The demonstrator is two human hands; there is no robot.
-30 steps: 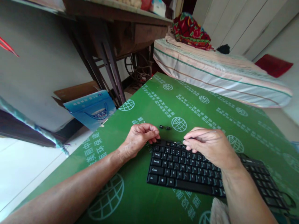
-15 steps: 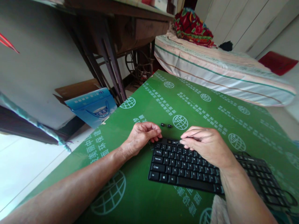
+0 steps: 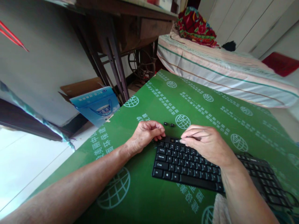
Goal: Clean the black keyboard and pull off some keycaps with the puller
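Note:
A black keyboard (image 3: 187, 163) lies on a green printed sheet (image 3: 201, 102) that covers the table. My left hand (image 3: 147, 135) rests at the keyboard's far left corner, its fingers curled and gripping that corner. My right hand (image 3: 206, 143) hovers over the top key row, with fingers pressed together in a pinch near the top edge; what they hold is hidden. Two small black keycaps (image 3: 169, 124) lie loose on the sheet just beyond the keyboard, between my hands.
A bed with a striped cover (image 3: 224, 73) stands behind the table. A dark wooden sewing-machine stand (image 3: 116, 46) is at the back left, with a blue paper bag (image 3: 97, 105) and a brown cardboard piece beside it on the floor. White cloth shows under my right forearm.
The view has shifted slightly; both hands keep their places at the keyboard's top edge. My right fingertips have drawn a little closer together over the top row.

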